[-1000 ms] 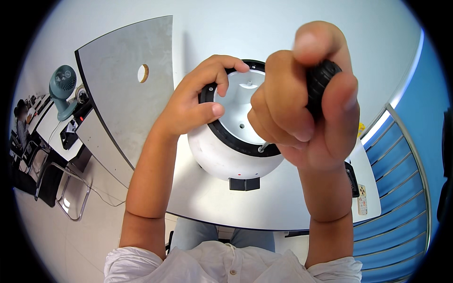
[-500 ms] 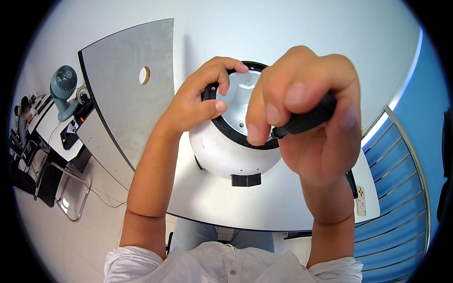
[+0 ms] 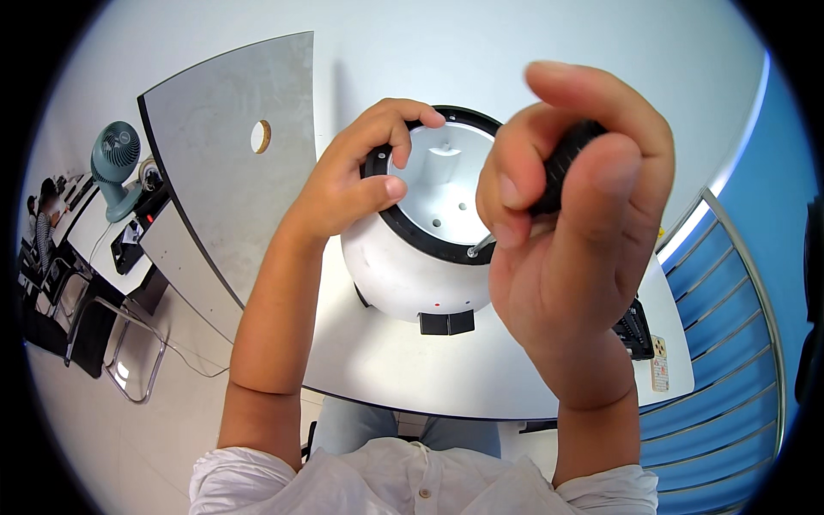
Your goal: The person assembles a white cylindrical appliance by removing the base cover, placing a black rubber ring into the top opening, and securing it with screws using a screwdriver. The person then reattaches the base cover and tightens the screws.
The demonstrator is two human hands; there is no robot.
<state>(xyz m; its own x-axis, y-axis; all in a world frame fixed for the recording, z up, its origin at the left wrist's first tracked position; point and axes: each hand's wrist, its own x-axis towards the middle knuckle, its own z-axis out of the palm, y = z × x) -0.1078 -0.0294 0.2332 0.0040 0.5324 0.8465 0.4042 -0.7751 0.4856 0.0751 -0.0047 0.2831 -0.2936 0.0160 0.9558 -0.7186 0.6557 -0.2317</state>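
Observation:
A round white housing (image 3: 390, 279) with a black ring (image 3: 427, 246) around its open top stands on the white table (image 3: 412, 378). My left hand (image 3: 356, 176) grips the ring at its left side, fingers curled over the edge and thumb on the near part. In my right hand (image 3: 592, 232) is a screwdriver (image 3: 566, 163) with a black ribbed handle, closed in the fingers. Its thin metal shaft slants down to a screw spot on the near right of the ring. The hand hides the right part of the housing.
A grey panel (image 3: 232, 137) with a round hole stands at the left, and a teal fan (image 3: 116, 163) is beyond it. A black tool case (image 3: 633, 330) and a patterned phone-like object (image 3: 659, 365) lie at the table's right, near a metal railing (image 3: 755, 300).
My right hand has turned and its fingers have shifted around the screwdriver handle, which now stands more upright. The left hand keeps its grip; the housing has barely shifted.

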